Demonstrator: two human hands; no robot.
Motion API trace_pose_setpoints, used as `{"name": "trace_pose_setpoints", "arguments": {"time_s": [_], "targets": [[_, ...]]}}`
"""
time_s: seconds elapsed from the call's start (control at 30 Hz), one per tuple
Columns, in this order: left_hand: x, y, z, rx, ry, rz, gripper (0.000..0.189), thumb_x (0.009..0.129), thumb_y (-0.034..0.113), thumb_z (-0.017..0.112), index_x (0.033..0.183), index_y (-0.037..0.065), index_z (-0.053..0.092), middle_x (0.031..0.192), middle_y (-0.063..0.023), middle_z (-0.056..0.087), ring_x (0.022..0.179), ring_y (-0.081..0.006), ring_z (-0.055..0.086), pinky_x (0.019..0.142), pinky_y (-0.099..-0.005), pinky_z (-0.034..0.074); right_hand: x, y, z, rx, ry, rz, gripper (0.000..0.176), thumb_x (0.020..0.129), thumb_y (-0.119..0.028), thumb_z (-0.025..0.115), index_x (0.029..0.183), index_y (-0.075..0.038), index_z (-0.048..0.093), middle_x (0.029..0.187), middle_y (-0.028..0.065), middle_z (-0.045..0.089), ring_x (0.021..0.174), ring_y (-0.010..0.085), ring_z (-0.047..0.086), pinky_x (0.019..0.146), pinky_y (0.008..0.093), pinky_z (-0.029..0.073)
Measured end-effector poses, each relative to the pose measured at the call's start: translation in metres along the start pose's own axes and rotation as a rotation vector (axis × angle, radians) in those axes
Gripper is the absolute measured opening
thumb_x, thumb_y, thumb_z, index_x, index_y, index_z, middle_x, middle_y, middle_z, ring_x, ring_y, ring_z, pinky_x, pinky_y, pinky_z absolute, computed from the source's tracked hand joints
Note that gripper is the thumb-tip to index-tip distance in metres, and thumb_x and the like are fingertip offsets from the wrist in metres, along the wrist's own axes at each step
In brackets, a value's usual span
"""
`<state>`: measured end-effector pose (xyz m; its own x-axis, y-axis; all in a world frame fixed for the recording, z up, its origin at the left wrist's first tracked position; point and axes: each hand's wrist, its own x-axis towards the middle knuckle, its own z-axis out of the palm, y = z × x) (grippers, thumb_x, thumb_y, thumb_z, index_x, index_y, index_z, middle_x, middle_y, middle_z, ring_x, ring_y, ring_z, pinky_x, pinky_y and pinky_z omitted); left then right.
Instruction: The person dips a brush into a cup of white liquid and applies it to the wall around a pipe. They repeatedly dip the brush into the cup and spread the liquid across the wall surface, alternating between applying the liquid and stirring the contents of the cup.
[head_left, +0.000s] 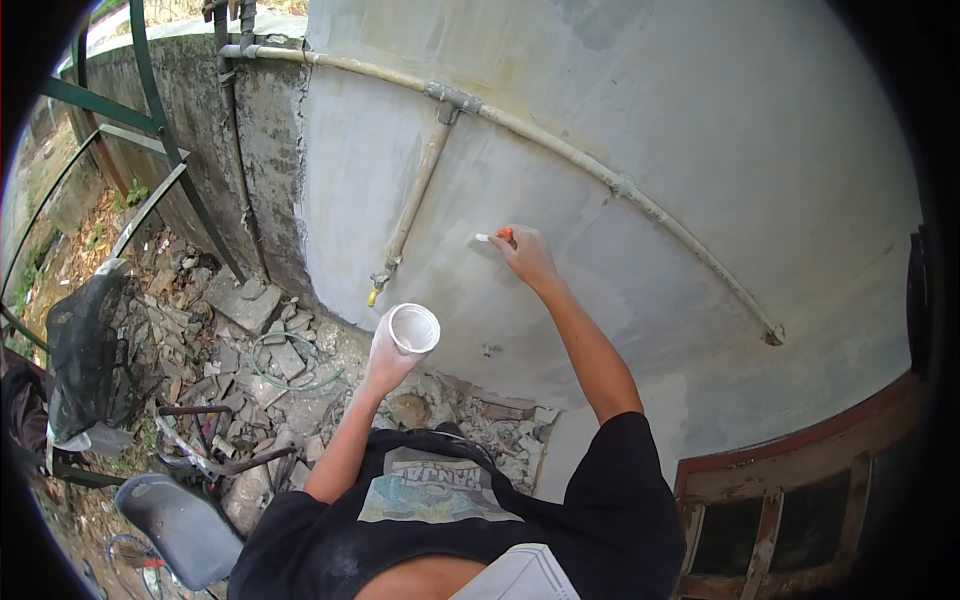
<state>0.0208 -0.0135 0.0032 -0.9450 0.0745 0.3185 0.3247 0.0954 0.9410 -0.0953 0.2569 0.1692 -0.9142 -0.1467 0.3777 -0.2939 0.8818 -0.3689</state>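
My right hand (527,255) is raised against a grey plastered wall (620,120) and grips a small tool with an orange handle and a white tip (493,237); the tip touches the wall. My left hand (388,358) holds a white cup or tub (413,328) upright at chest height, its open mouth facing up. What is inside the cup cannot be seen clearly. My arms come out of a black T-shirt.
A painted pipe (560,150) runs diagonally across the wall, with a branch down to a tap (378,285). Rubble and broken tiles (250,350) cover the ground. A bicycle saddle (180,520) sits lower left; a brown window frame (800,500) lower right.
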Motion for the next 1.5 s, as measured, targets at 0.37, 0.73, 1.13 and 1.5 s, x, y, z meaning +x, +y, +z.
{"name": "trace_pose_setpoints", "arguments": {"time_s": [0.37,0.73,1.13,1.5], "targets": [[0.0,0.007,0.004,-0.027,-0.048,0.028,0.073,0.075,0.016,0.09,0.134,0.001,0.051,0.125,-0.0132,0.063,0.118,-0.0246,0.061,0.104,-0.0389,0.048,0.01,-0.091,-0.153,-0.171,0.381,-0.247,0.019,0.092,-0.019,0.077,0.099,-0.001,0.076,0.083,0.0122,0.073,0.066,0.0215,0.065,0.063,0.0328,0.051],[-0.002,0.004,0.021,-0.053,-0.105,0.04,0.076,0.074,0.016,0.089,0.137,0.001,0.05,0.127,-0.0121,0.061,0.122,-0.0253,0.06,0.107,-0.0389,0.046,-0.052,-0.003,-0.028,-0.061,-0.033,-0.047,0.024,0.092,-0.026,0.077,0.096,-0.002,0.076,0.082,0.0142,0.072,0.065,0.0259,0.065,0.064,0.0356,0.051],[-0.002,0.014,0.01,-0.022,-0.078,0.014,0.073,0.074,0.018,0.09,0.134,0.002,0.052,0.125,-0.0141,0.063,0.118,-0.0263,0.062,0.103,-0.0398,0.048,0.002,-0.049,-0.144,-0.126,0.171,-0.07,0.026,0.092,-0.029,0.076,0.094,-0.003,0.074,0.082,0.014,0.071,0.071,0.0288,0.066,0.066,0.0387,0.051],[-0.007,-0.005,0.013,-0.04,-0.083,0.06,0.072,0.073,0.016,0.091,0.133,0.002,0.052,0.124,-0.0135,0.064,0.116,-0.0252,0.063,0.103,-0.0391,0.049,-0.101,-0.112,-0.132,0.123,0.464,-0.112,0.015,0.09,-0.013,0.08,0.1,-0.001,0.076,0.088,0.011,0.075,0.065,0.0179,0.064,0.06,0.031,0.051]]}}
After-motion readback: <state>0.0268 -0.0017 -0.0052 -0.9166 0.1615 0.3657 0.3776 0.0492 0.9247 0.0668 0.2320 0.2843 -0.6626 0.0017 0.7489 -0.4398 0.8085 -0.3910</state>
